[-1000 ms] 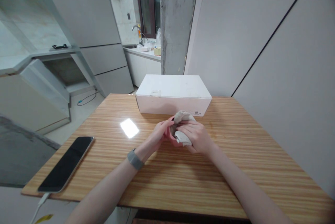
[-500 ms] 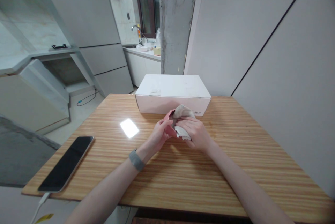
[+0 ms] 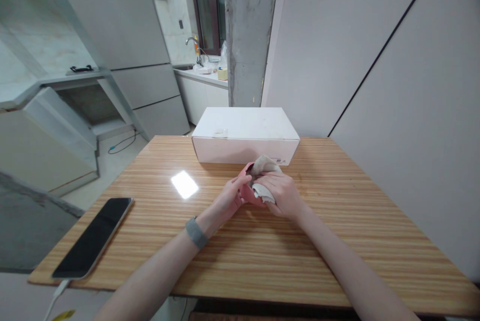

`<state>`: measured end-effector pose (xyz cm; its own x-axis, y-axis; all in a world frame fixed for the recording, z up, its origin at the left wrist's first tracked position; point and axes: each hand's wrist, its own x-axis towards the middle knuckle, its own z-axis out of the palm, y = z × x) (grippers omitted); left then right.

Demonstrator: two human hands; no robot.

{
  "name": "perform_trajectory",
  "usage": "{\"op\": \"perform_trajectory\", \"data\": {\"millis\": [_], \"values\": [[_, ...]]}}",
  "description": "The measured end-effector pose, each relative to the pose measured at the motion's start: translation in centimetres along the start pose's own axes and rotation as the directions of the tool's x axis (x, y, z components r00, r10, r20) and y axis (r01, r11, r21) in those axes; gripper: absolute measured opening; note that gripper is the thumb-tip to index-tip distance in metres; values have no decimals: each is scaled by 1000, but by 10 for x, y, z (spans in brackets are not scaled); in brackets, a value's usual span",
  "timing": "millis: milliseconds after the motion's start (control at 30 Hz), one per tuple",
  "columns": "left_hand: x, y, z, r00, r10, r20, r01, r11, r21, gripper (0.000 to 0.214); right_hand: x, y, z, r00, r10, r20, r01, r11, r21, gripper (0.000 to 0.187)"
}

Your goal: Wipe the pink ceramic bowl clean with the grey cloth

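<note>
Over the middle of the wooden table (image 3: 337,241), both my hands meet around a small pink object (image 3: 246,192). My left hand (image 3: 228,198) pinches its left side, fingers closed on it. A crumpled beige cloth (image 3: 262,173) is bunched in my right hand (image 3: 283,195), which presses it against the top and right of the pink object. What the pink object is I cannot make out. A grey band sits on my left wrist (image 3: 196,232).
A shut white cardboard box (image 3: 245,133) stands just beyond my hands near the far edge. A black phone (image 3: 93,236) with a white cable lies at the table's near left corner. Wall panels rise on the right; a kitchen counter and sink show behind.
My hands have shifted slightly away from me and turned the pink object, so more pink shows beside the cloth. The box and phone have stayed put.
</note>
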<state>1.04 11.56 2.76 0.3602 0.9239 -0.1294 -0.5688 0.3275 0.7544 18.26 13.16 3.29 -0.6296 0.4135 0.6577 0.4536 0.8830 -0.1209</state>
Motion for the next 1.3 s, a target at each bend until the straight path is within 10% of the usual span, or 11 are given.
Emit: {"op": "perform_trajectory", "data": {"millis": [633,900,1300], "values": [[8,3,-3,994,114,-3,-114,993,-26,51,6,-3,2,999,11,35,-11,1000,3,39],[2,7,4,995,-25,101,34,995,-89,42,6,-6,-4,999,-33,-22,33,999,28,37],[10,3,-12,998,-46,-30,47,999,21,34,4,-3,2,992,-80,92,78,997,25,33]]}}
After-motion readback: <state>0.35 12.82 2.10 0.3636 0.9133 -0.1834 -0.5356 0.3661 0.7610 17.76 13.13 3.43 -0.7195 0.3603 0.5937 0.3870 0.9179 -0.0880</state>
